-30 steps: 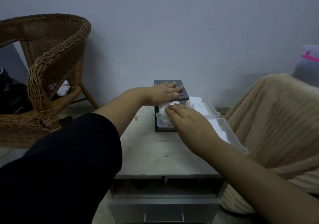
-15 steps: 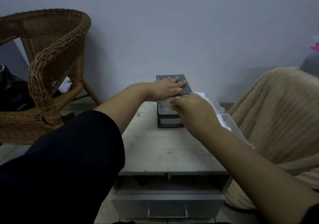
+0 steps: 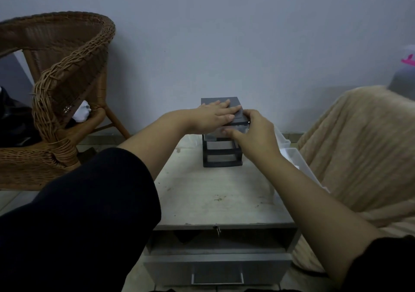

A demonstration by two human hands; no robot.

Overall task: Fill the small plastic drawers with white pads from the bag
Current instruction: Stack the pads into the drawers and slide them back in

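Observation:
A small dark drawer unit (image 3: pixel 222 157) stands at the far middle of the table (image 3: pixel 213 197). My left hand (image 3: pixel 213 116) lies flat on its top. My right hand (image 3: pixel 253 134) presses against the front of the clear top drawer (image 3: pixel 211 137), which sits almost fully inside the frame. The two lower slots are bare frame. Two clear drawers (image 3: pixel 294 157) lie on the table's right edge behind my right forearm, with white pads partly visible in them. The pads in the top drawer are hidden.
A wicker chair (image 3: pixel 62 89) stands to the left. A beige blanket (image 3: pixel 359 145) covers a seat on the right, with a translucent plastic thing marked pink (image 3: pixel 404 73) behind it. The table has its own drawer (image 3: pixel 217 269) below the front edge.
The top drawer, pulled out with white pads showing a second ago, has slid into the unit under my right hand. My left hand stayed on top.

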